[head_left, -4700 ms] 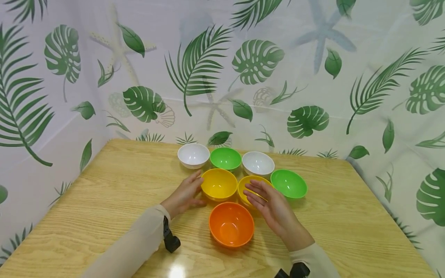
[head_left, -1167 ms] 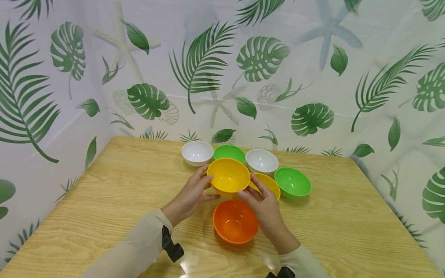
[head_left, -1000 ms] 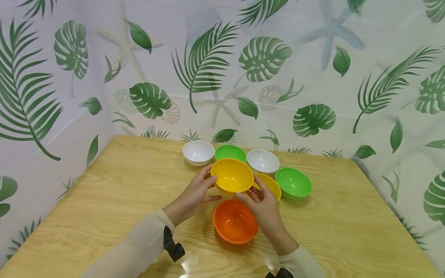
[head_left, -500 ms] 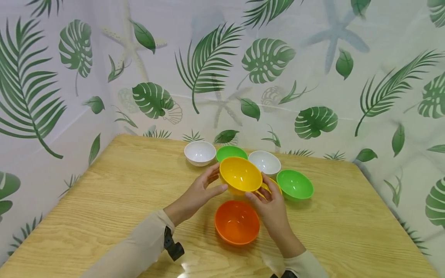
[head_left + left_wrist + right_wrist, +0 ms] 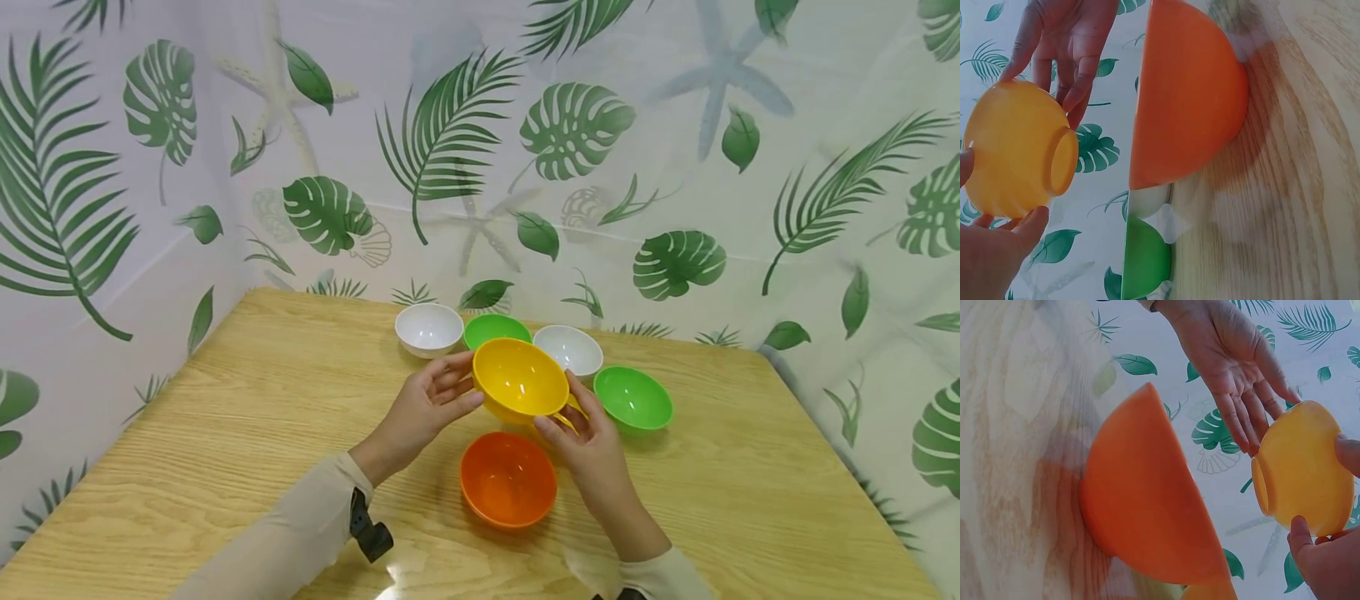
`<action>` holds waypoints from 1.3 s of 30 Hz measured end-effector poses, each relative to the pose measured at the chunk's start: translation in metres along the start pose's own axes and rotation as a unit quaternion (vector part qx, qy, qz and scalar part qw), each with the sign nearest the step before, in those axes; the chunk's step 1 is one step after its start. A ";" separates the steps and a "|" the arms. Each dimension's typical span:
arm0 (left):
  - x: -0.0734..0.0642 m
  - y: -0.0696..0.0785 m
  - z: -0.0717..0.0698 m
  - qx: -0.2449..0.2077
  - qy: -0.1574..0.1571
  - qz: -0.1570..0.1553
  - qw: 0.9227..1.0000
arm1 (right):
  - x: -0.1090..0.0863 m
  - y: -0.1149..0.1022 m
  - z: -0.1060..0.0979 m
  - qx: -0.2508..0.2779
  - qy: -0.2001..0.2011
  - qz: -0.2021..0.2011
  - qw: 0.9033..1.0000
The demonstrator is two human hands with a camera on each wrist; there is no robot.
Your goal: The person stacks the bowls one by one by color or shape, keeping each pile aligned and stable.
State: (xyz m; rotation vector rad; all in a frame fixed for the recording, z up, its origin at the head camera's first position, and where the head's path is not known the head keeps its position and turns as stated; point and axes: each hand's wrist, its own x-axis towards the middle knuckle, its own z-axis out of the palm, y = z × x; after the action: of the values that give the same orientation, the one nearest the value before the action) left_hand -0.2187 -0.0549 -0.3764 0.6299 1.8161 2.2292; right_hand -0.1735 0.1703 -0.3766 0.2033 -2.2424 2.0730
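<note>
A yellow bowl (image 5: 519, 379) is held tilted above the table. On its left side my left hand (image 5: 423, 408) grips it, thumb at the near rim and fingertips farther round. My right hand (image 5: 596, 454) pinches the right side, thumb in front and fingers behind. The bowl's foot and outer wall (image 5: 1022, 150) show in the left wrist view, with my right hand (image 5: 1072, 44) above. In the right wrist view, my left hand (image 5: 1235, 369) touches its upper edge. An orange bowl (image 5: 508, 479) stands on the table below the hands.
Behind are a white bowl (image 5: 429, 329), a green bowl (image 5: 497, 327), another white bowl (image 5: 577, 350) and a second green bowl (image 5: 633, 400). A second yellow bowl (image 5: 568, 414) is mostly hidden by the right hand. A leaf-patterned cloth (image 5: 480, 167) hangs behind the wooden table (image 5: 247, 417).
Both hands took hold of the left yellow bowl, lifted it off the table and shifted it slightly right. Its tilt has grown a little. The orange bowl stays in place.
</note>
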 end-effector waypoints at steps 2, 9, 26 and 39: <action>0.000 0.000 0.000 0.001 0.010 -0.005 1.000 | -0.001 0.001 0.000 0.003 -0.005 -0.006 1.000; 0.000 0.001 0.000 0.025 0.013 -0.018 0.999 | -0.005 0.001 -0.003 0.002 -0.011 -0.006 1.000; -0.003 0.006 -0.004 0.120 -0.060 0.012 0.991 | -0.016 -0.004 -0.012 0.033 -0.035 -0.029 0.998; -0.012 0.010 -0.001 0.138 -0.064 0.014 0.988 | -0.020 -0.004 -0.024 -0.016 -0.065 -0.039 0.997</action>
State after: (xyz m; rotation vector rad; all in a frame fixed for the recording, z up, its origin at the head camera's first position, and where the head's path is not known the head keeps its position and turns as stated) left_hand -0.2077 -0.0628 -0.3691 0.8316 2.0777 1.9183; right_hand -0.1541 0.1948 -0.3732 0.4270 -2.2982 2.0384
